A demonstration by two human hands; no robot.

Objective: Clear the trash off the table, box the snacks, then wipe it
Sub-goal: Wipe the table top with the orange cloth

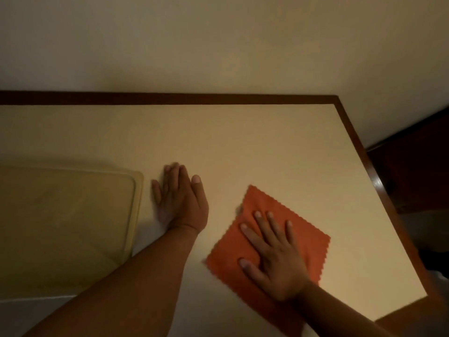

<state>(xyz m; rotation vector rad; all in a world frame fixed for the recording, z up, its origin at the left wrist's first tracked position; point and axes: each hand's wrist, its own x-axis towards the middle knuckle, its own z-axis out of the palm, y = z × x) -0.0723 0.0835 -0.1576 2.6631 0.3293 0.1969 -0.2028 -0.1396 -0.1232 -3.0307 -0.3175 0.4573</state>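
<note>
Wiping stage, judged: no trash or snacks visible. Right hand (274, 259): grip flat, fingers spread, pressing orange cloth (264, 237) onto worktop (243, 142), near right. Cloth lies diamond-wise under palm. Left hand (179, 198): open, flat on worktop, empty, just beside yellowish lidded box (65, 220) at left. Unwiped-looking expanse lies far of cloth; right hand nearer.

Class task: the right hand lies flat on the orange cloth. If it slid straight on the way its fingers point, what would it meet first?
Probably nothing: beyond the right hand and orange cloth lies bare table, then its dark far rim.
</note>
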